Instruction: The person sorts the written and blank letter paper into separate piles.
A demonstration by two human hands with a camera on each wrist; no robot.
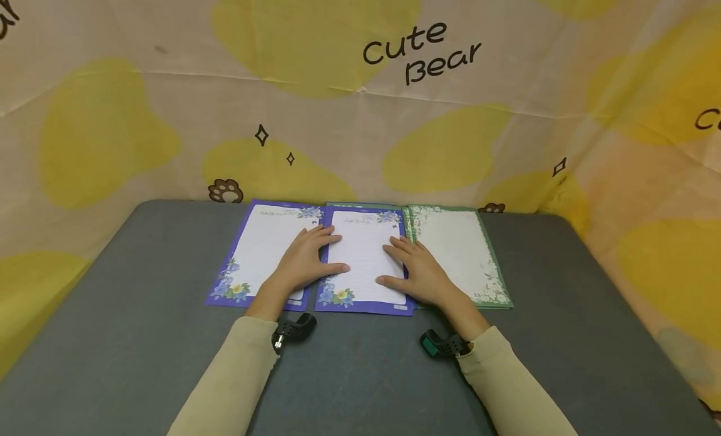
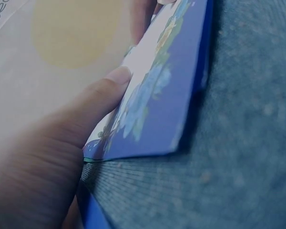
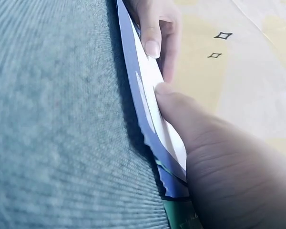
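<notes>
Three groups of printed paper sheets lie side by side. The middle sheet (image 1: 360, 261) has a purple border with blue flowers and ruled lines; other sheets show beneath it. My left hand (image 1: 304, 258) rests across its left edge, thumb and fingertips extended onto the paper. On its right side my right hand (image 1: 419, 273) lies the same way, with the thumb pointing inward. In the left wrist view the thumb (image 2: 102, 98) touches the sheet's surface. The right wrist view has the other thumb (image 3: 181, 112) on the white area. Neither hand curls round anything.
Left of centre lies a similar purple-bordered sheet (image 1: 270, 242), partly under my left forearm. At right are green-bordered sheets (image 1: 456, 254) with white flowers. All lie on a grey table (image 1: 360, 373), with a printed cloth (image 1: 315, 111) hanging behind.
</notes>
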